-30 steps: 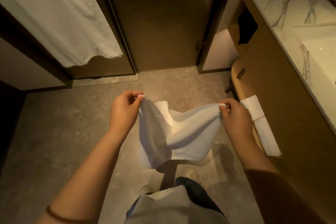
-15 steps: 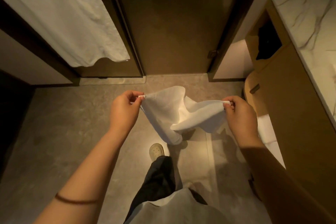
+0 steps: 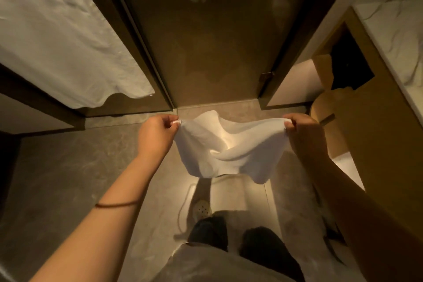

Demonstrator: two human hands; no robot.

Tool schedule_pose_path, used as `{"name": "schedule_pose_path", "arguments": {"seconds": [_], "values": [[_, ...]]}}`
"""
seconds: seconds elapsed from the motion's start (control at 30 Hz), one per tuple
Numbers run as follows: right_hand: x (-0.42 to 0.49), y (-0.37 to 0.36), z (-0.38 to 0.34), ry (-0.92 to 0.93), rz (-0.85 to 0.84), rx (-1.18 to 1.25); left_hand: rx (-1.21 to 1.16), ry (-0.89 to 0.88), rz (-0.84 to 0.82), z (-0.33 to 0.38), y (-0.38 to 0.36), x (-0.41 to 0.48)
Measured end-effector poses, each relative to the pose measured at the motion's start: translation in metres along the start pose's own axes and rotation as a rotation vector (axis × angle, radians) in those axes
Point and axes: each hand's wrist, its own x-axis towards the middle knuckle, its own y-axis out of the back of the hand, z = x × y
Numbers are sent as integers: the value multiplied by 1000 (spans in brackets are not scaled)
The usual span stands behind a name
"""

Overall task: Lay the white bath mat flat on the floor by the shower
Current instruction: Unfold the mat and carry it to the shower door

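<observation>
The white bath mat (image 3: 229, 146) hangs in the air above the grey floor (image 3: 68, 178), billowed and folded on itself. My left hand (image 3: 155, 137) pinches its top left corner. My right hand (image 3: 304, 135) pinches its top right corner. The mat's lower edge droops free between my hands, clear of the floor. Straight ahead stands the brown glass shower door (image 3: 206, 41), just beyond the mat.
A white towel (image 3: 61, 46) hangs on the left wall. The wooden vanity (image 3: 375, 135) with a marble top (image 3: 398, 36) runs along the right, a white cloth (image 3: 348, 167) lying at its foot. My feet, one in a perforated shoe (image 3: 201, 208), stand below the mat.
My hands have spread further apart, drawing the mat's top edge wider. The mat's hanging part has swung forward and billowed. I have stepped closer to the shower door.
</observation>
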Motion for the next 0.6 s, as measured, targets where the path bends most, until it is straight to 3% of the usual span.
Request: {"name": "schedule_pose_path", "arguments": {"seconds": [0.5, 0.6], "values": [[149, -49, 30, 131, -125, 39, 33, 119, 190, 0, -79, 108], [184, -62, 39, 198, -136, -100, 10, 95, 265, 6, -97, 132]]}}
